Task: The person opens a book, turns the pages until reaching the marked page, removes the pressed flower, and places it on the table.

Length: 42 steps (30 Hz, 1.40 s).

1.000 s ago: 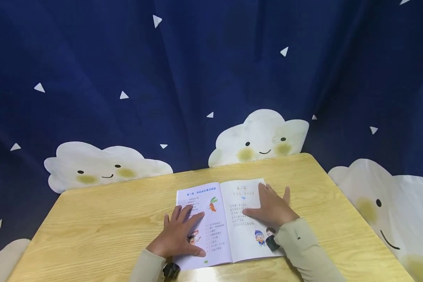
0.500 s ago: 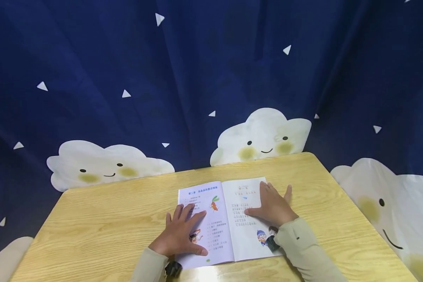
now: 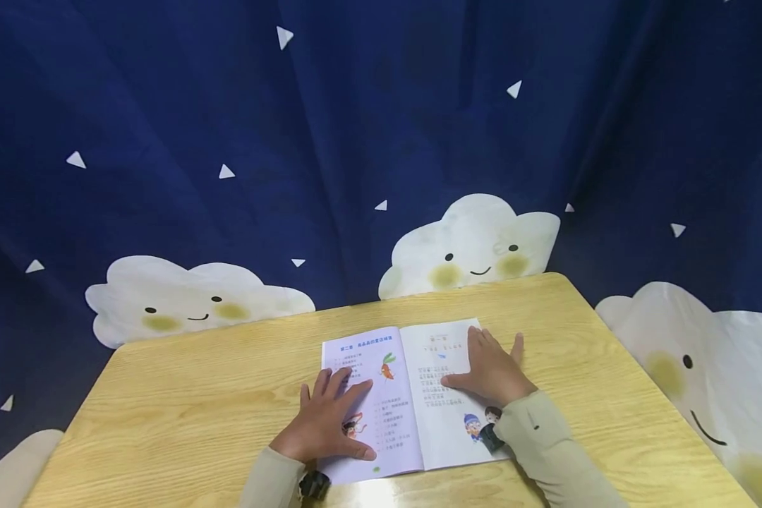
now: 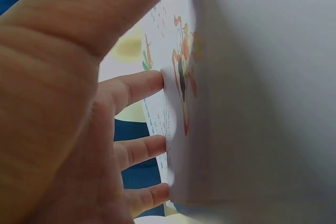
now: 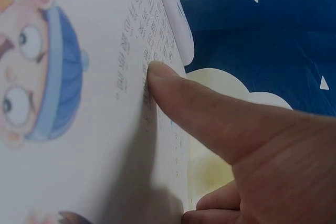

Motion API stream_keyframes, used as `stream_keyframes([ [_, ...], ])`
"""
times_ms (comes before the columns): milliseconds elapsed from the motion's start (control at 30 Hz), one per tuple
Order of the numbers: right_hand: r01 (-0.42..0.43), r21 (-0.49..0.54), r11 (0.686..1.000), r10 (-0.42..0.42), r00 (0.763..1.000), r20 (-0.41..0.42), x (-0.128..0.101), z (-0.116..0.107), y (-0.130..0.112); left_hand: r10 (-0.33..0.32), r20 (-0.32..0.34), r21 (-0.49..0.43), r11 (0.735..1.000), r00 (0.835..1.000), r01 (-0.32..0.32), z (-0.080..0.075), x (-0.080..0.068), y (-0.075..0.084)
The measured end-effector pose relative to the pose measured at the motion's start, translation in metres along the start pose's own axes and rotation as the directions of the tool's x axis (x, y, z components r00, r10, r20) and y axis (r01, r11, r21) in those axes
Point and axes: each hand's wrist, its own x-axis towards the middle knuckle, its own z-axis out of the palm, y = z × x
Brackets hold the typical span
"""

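Observation:
An open book (image 3: 396,437) lies flat on the wooden table, its left page pale lilac with a carrot picture, its right page white with printed text and two cartoon figures. On the left page rests my left hand (image 3: 324,423), fingers spread and thumb pointing toward the spine. In the left wrist view its fingertips (image 4: 152,142) touch the page. My right hand (image 3: 492,370) lies across the outer part of the right page, thumb extended over the text. The right wrist view shows that thumb (image 5: 199,114) touching the paper beside a blue-hatted cartoon figure (image 5: 58,72).
The light wooden table (image 3: 184,416) extends around the book on all sides. Behind it hangs a dark blue curtain (image 3: 330,141) with white triangles and smiling clouds (image 3: 476,240). Part of a black wrist device (image 3: 314,485) shows by the left sleeve.
The camera view has shifted slightly. Both hands keep their places on the book, and its pages look the same.

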Motion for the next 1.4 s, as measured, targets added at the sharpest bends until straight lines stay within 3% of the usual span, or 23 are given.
stream_keyframes([
  [333,0.017,0.012,1.0,-0.016,1.0,-0.024,0.002,-0.005,0.001,-0.001,-0.008,0.018,1.0,1.0,0.001,0.0,0.003,-0.001],
  [767,0.031,-0.003,1.0,-0.031,0.999,0.017,0.002,-0.006,-0.006,-0.008,-0.006,0.015,1.0,1.0,0.008,-0.002,0.001,-0.001],
  [1033,0.028,0.108,0.994,-0.037,0.996,0.085,0.004,-0.005,0.005,-0.007,0.002,0.011,1.0,1.0,0.007,0.001,0.0,-0.002],
  [1233,-0.02,0.316,0.949,-0.043,0.98,0.192,0.004,-0.018,0.014,-0.004,0.001,0.021,1.0,1.0,0.004,0.001,0.0,-0.002],
  [1333,-0.093,0.449,0.889,-0.036,0.962,0.27,0.003,-0.027,0.016,0.0,-0.003,0.019,1.0,1.0,0.0,0.001,0.0,-0.001],
  [1400,-0.086,0.503,0.86,-0.069,0.957,0.283,0.002,-0.031,0.018,0.0,-0.005,0.015,1.0,1.0,0.0,0.0,0.0,-0.001],
])
